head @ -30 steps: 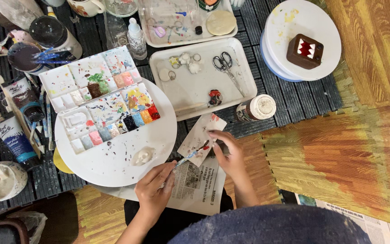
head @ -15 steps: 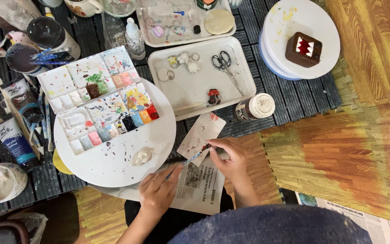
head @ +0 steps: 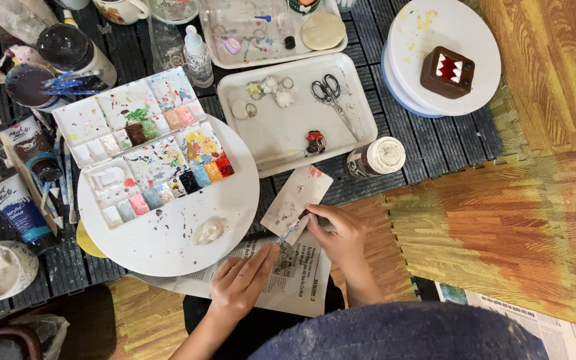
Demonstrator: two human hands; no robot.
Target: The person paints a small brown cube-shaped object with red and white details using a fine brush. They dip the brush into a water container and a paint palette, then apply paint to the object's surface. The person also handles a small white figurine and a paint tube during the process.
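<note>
Wooden floor mats in orange and yellow are lying on the right, and the dark slatted surface (head: 428, 143) above is carrying all the painting things. I am looking down at my two hands over a newspaper (head: 288, 277).

My right hand (head: 341, 233) is closing narrow around a thin brush (head: 293, 229), the fingers pinching it low near the tip. The brush tip is touching the lower edge of a small card (head: 298, 195), which is lying tilted, half on the newspaper and half on the surface, just beside the round white plate (head: 168, 247). My left hand (head: 245, 283) is resting flat and open on the newspaper, holding nothing, its fingertips near the brush.

To do this stroke well, I think I am needing to keep the left hand pressing the paper so nothing is sliding, and to move the brush lightly, because the card looks light and could shift. The palette (head: 141, 143) with colours is sitting on the plate, near enough for reloading. A tray (head: 361, 107) with scissors (head: 331, 93) and a small jar (head: 376, 157) are standing above; the jar is close, so I am keeping my wrist low.
</note>
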